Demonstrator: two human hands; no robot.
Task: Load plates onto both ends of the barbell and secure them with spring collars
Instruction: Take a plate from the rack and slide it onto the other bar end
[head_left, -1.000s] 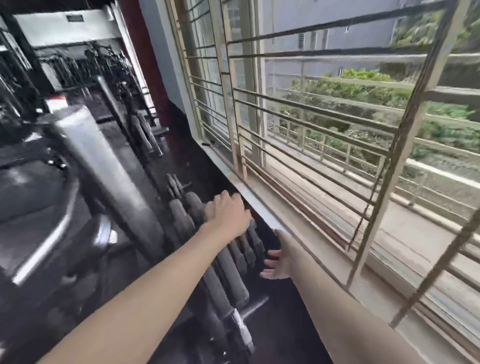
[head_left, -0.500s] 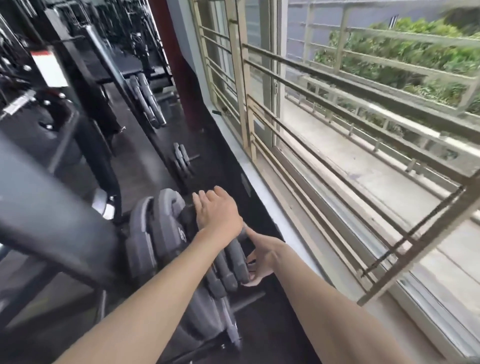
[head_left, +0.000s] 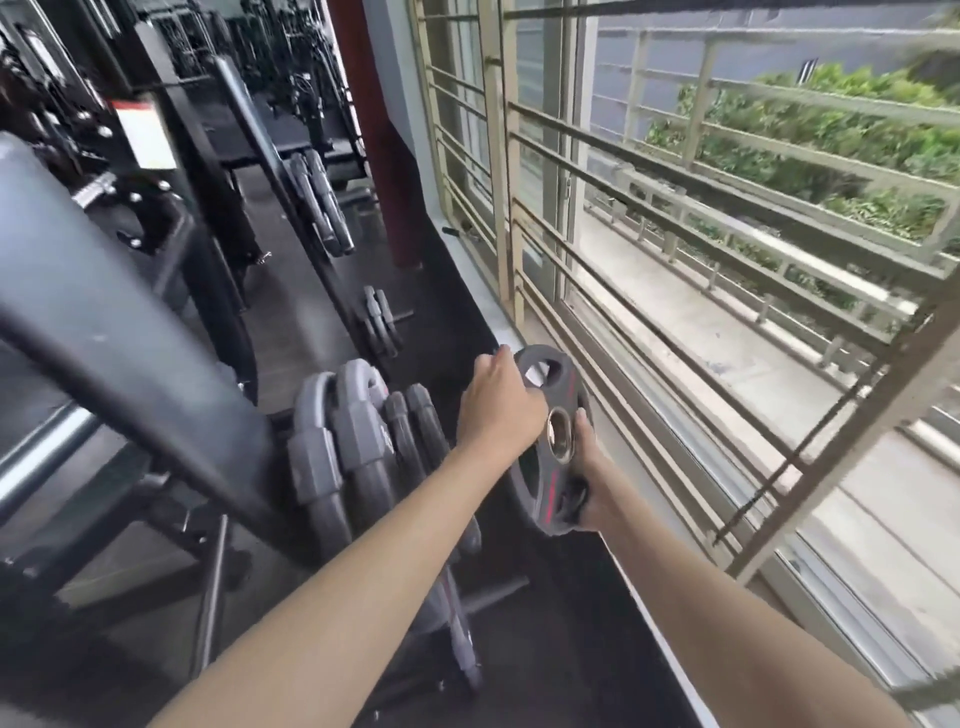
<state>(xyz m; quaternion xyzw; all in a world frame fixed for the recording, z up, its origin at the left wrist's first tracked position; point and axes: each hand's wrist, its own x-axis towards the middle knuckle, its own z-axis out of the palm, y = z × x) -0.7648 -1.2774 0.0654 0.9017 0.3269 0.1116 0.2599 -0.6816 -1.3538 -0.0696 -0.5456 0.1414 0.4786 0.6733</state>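
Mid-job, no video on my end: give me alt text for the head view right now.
Both hands hold a black weight plate upright beside the window grille: the left hand grips its upper edge, the right hand its lower edge. To its left, more plates sit on a storage rack.

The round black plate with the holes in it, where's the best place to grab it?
By the cut-out holes near the rim of the plate, one hand from each side. It stands on edge, so fingers can hook through. Here the left hand takes the top and the right hand the bottom.
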